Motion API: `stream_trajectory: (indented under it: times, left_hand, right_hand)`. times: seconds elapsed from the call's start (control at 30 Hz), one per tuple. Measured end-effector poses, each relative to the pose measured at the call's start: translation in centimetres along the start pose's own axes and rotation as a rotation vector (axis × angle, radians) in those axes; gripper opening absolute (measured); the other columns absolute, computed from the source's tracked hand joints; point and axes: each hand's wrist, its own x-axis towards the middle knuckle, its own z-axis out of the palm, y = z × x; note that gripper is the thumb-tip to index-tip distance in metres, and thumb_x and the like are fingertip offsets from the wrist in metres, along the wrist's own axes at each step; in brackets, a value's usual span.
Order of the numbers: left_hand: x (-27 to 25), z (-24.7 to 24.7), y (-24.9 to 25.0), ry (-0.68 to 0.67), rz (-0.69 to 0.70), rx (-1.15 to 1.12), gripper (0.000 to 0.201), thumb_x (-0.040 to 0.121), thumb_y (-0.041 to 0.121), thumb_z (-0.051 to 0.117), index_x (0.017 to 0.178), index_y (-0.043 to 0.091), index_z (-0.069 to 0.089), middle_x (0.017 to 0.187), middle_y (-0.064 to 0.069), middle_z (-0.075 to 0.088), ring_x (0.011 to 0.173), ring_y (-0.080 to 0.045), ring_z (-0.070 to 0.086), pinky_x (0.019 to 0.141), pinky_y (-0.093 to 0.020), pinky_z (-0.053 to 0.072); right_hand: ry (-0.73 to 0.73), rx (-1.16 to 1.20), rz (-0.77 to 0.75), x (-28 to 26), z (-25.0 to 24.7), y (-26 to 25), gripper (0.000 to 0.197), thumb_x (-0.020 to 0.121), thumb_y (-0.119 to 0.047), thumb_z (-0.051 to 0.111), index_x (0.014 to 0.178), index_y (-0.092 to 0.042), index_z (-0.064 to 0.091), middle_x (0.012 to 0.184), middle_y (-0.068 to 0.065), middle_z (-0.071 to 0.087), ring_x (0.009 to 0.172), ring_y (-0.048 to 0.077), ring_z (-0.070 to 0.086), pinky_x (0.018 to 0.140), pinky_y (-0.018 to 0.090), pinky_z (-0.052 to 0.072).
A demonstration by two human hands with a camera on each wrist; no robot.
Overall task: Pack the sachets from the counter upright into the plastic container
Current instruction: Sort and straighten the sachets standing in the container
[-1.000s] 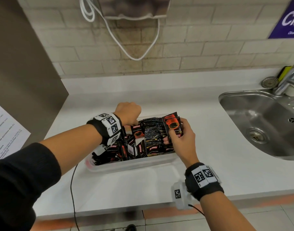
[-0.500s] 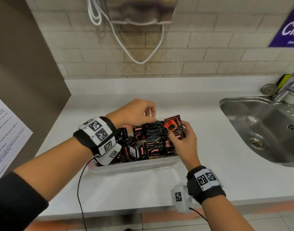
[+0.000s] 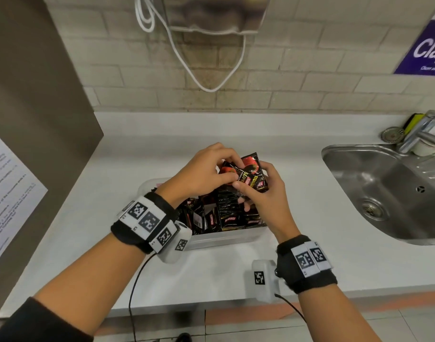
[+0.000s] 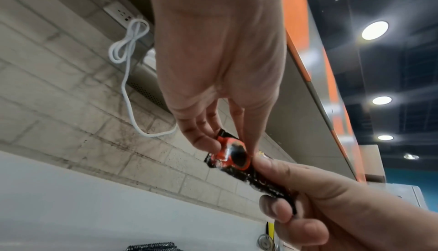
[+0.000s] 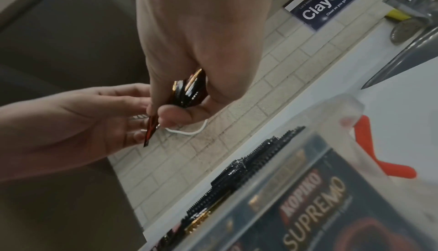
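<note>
My right hand (image 3: pixel 263 193) gripped a small bunch of sachets (image 3: pixel 251 177) above the far side of the plastic container (image 3: pixel 226 239), thumb across the front, fingers curled behind. My left hand (image 3: pixel 204 174) pinched the top corner of the front sachet in that bunch, thumb and fingertips closed on it. The head view showed the container on the white tabletop (image 3: pixel 310 243), packed with dark sachets standing on edge, labels facing me, and the steel sink (image 3: pixel 389 193) off to the right. The left wrist view gave what the head view hid: the pinch from below, fingertips (image 4: pixel 206 140) on the red-and-black sachet end (image 4: pixel 233 154), right thumb pressed just beside them, white cable (image 4: pixel 128 56) hanging on the brick wall behind. The right wrist view showed the bunch edge-on (image 5: pixel 187 90), several sachets stacked in the grip, one thin sachet (image 5: pixel 151 127) sticking out toward the left palm. It also caught the container's clear wall close up (image 5: pixel 343 116), a label readable through it.
</note>
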Motion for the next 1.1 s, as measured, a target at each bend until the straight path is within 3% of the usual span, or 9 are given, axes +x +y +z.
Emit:
stream_trajectory:
  times: [0.13, 0.23, 0.3, 0.47, 0.6, 0.67, 0.83, 1.0, 1.1]
  left_hand:
    - [-0.8, -0.7, -0.7, 0.052, -0.038, -0.027, 0.021, 0.086, 0.018, 0.077, 0.093, 0.029, 0.061, 0.105, 0.004, 0.061, 0.084, -0.013, 0.062, 0.074, -0.027, 0.05]
    - [-1.4, -1.5, -1.6, 0.089, -0.118, -0.11, 0.023, 0.086, 0.012, 0.077, 0.091, 0.023, 0.058, 0.093, 0.001, 0.067, 0.073, -0.022, 0.067, 0.072, -0.044, 0.057]
    - [-1.8, -1.9, -2.0, 0.088, -0.157, -0.172, 0.024, 0.086, 0.009, 0.076, 0.094, 0.022, 0.057, 0.086, 0.0, 0.066, 0.069, -0.023, 0.071, 0.072, -0.049, 0.06]
    - [-2.7, -2.7, -2.4, -0.003, -0.147, -0.173, 0.02, 0.089, 0.021, 0.075, 0.103, 0.029, 0.062, 0.078, 0.002, 0.073, 0.074, -0.015, 0.072, 0.079, -0.036, 0.057]
    - [-2.5, -3.2, -2.8, 0.099, -0.112, -0.119, 0.007, 0.091, 0.025, 0.074, 0.097, 0.023, 0.071, 0.077, 0.011, 0.072, 0.069, 0.002, 0.063, 0.066, -0.015, 0.047]
    - [-2.4, -3.5, -3.0, 0.108, -0.097, -0.101, 0.008, 0.089, 0.02, 0.075, 0.095, 0.022, 0.07, 0.076, 0.012, 0.07, 0.067, 0.003, 0.06, 0.062, -0.007, 0.041]
    - [-2.3, -4.4, -4.3, 0.016, -0.108, -0.115, 0.016, 0.087, 0.016, 0.077, 0.093, 0.021, 0.063, 0.074, 0.005, 0.073, 0.069, -0.01, 0.068, 0.071, -0.016, 0.05]
    - [-1.4, -4.6, -6.7, -0.007, -0.2, 0.009, 0.022, 0.087, 0.019, 0.076, 0.081, 0.028, 0.057, 0.07, 0.007, 0.073, 0.059, 0.003, 0.064, 0.061, -0.014, 0.042]
    - [-0.9, -4.3, -8.0, -0.076, -0.243, 0.026, 0.021, 0.087, 0.019, 0.078, 0.079, 0.023, 0.059, 0.07, 0.005, 0.073, 0.06, -0.002, 0.068, 0.057, -0.011, 0.045]
  right_hand:
    - [0.04, 0.059, -0.001, 0.3, 0.7, -0.8, 0.04, 0.087, -0.019, 0.078, 0.121, -0.017, 0.057, 0.092, 0.007, 0.072, 0.062, 0.022, 0.065, 0.048, 0.028, 0.051]
    - [0.039, 0.062, -0.015, 0.6, 1.1, -1.1, 0.028, 0.094, -0.017, 0.07, 0.119, -0.015, 0.058, 0.098, 0.003, 0.073, 0.071, 0.02, 0.069, 0.059, 0.028, 0.057]
    - [0.002, 0.01, -0.027, 0.7, 1.4, -1.2, 0.028, 0.095, -0.011, 0.068, 0.121, -0.013, 0.057, 0.098, 0.004, 0.073, 0.075, 0.019, 0.069, 0.065, 0.029, 0.058]
    - [-0.051, -0.193, -0.059, 1.7, 1.9, -1.6, 0.029, 0.092, -0.006, 0.07, 0.119, -0.01, 0.059, 0.093, 0.007, 0.072, 0.074, 0.021, 0.07, 0.071, 0.035, 0.059]
    - [-0.104, -0.332, -0.105, 2.5, 2.4, -2.2, 0.028, 0.089, -0.005, 0.073, 0.116, -0.01, 0.064, 0.094, 0.005, 0.073, 0.08, 0.02, 0.072, 0.077, 0.034, 0.059]
    - [-0.117, -0.355, -0.116, 2.9, 2.8, -2.4, 0.03, 0.088, -0.003, 0.074, 0.115, -0.009, 0.065, 0.095, 0.005, 0.074, 0.082, 0.019, 0.072, 0.079, 0.035, 0.06]
    - [-0.123, -0.371, -0.13, 3.1, 3.5, -2.2, 0.032, 0.091, -0.007, 0.072, 0.121, -0.009, 0.063, 0.101, 0.0, 0.073, 0.091, 0.012, 0.07, 0.08, 0.023, 0.054]
    - [-0.034, -0.381, -0.036, 3.0, 3.6, -1.1, 0.031, 0.098, -0.007, 0.056, 0.126, -0.017, 0.045, 0.102, -0.003, 0.065, 0.087, 0.021, 0.071, 0.08, 0.036, 0.056]
    - [-0.016, -0.393, -0.003, 2.4, 3.1, -0.3, 0.029, 0.099, -0.005, 0.052, 0.123, -0.016, 0.042, 0.108, -0.002, 0.061, 0.084, 0.022, 0.073, 0.079, 0.04, 0.059]
